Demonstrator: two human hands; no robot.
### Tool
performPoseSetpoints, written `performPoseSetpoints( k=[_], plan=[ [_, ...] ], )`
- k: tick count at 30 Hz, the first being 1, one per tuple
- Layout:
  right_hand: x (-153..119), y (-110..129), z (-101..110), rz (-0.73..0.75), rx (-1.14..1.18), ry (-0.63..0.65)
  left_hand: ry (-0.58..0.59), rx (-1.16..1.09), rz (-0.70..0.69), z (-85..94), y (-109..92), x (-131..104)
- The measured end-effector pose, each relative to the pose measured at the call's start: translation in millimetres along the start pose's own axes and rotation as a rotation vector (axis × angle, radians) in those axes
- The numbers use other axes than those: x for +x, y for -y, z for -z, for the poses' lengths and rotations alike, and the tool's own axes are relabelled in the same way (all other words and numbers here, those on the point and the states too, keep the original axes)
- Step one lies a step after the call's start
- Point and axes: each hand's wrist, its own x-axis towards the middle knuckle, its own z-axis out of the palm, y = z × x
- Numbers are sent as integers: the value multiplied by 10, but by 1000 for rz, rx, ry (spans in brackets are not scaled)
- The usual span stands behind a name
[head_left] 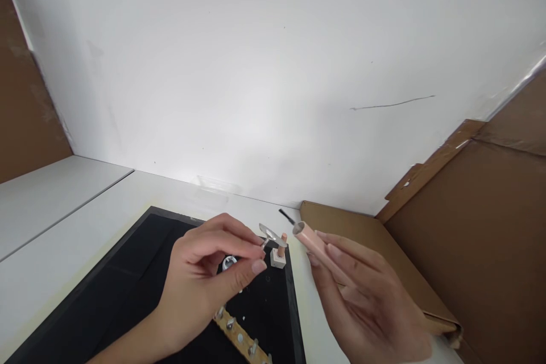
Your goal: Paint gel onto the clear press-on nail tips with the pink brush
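Observation:
Between thumb and fingers, my left hand [213, 273] pinches the thin stem of a small metal piece with a flat, shiny, leaf-like top [272, 235]. Just to its right, my right hand [362, 290] holds a pink tube-shaped handle [322, 250]. A thin dark brush tip [286, 216] shows beside the tube's open end, close to the metal piece but apart from it. Behind the hands, a small white square bottle [278, 259] stands on the black mat with a pink stick-like part upright at its top.
A black mat [115, 273] with a raised edge lies on the white table [55, 187]. On it are a yellowish strip [241, 341] holding several small metal pieces and a round silvery item [229, 262]. Cardboard [354, 227] lies at the right, below a white wall.

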Motion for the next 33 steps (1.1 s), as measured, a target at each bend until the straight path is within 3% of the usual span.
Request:
performPoseSetpoints(
  k=[3,7,13,18,28,33],
  plan=[
    [20,5,-6,-212,245,-94,-4,-140,232,13,21,38],
    [95,24,20,-461,423,-99,-25,-267,525,14,29,101],
    [126,-26,57,-504,513,62,-25,-329,778,32,47,149],
    [128,52,61,-362,381,79,-31,-354,801,42,92,154],
    [211,218,75,-89,174,245,40,-260,687,30,137,132],
    [203,208,113,-12,70,189,49,-188,669,44,142,135]
  ],
)
